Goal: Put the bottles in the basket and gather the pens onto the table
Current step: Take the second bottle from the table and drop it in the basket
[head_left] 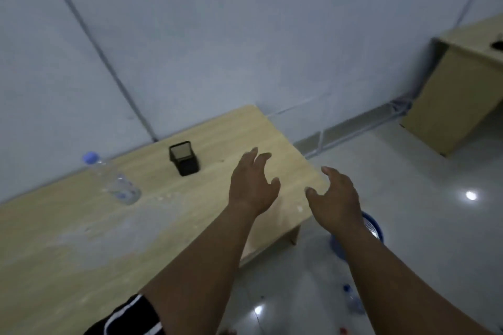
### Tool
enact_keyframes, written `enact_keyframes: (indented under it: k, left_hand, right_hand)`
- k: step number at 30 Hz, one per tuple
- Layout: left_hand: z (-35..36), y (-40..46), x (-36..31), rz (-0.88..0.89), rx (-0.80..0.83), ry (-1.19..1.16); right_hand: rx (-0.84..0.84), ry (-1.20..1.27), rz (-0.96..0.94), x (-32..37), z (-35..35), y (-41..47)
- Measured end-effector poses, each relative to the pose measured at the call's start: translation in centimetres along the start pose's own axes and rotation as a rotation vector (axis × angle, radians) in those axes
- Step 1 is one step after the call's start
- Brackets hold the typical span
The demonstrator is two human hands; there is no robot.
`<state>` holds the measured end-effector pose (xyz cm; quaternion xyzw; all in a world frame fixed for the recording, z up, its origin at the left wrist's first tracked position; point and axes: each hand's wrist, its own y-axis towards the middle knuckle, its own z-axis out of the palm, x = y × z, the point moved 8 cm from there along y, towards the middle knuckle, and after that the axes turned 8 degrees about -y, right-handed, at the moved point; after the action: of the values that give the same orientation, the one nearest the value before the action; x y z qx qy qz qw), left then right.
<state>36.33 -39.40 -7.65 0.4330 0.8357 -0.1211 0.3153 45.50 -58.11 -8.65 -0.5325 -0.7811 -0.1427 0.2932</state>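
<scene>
A clear plastic bottle (114, 179) with a blue cap stands on the wooden table (81, 239) at the left. A second small bottle (353, 299) lies on the floor at the lower right. A blue basket (374, 228) sits on the floor by the table's right end, mostly hidden behind my right forearm. My left hand (251, 185) hovers over the table's right part, fingers spread, holding nothing. My right hand (336, 196) hangs just past the table's right edge, above the basket, also open and empty. I can make out no pens.
A black square pen holder (184, 158) stands on the table near the wall. Another wooden desk (449, 95) stands at the far right. Small red bits (343, 330) lie on the glossy floor near the bottom edge. The wall runs close behind the table.
</scene>
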Motion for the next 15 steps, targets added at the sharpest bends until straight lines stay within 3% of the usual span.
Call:
enact_keyframes:
  k: [9, 12, 15]
  left_hand:
    - [-23.3, -3.8, 18.1, -0.182, -0.513, 0.055]
    - [-27.9, -4.2, 24.0, -0.249, -0.534, 0.123]
    - [-30.2, -3.6, 29.8, -0.385, -0.397, 0.230]
  right_hand:
    - [0.179, -0.102, -0.421, 21.0, 10.6, -3.4]
    - [0.222, -0.126, -0.470, 25.2, 14.4, -3.9]
    - [0.275, -0.141, -0.476, 28.2, 18.1, -4.3]
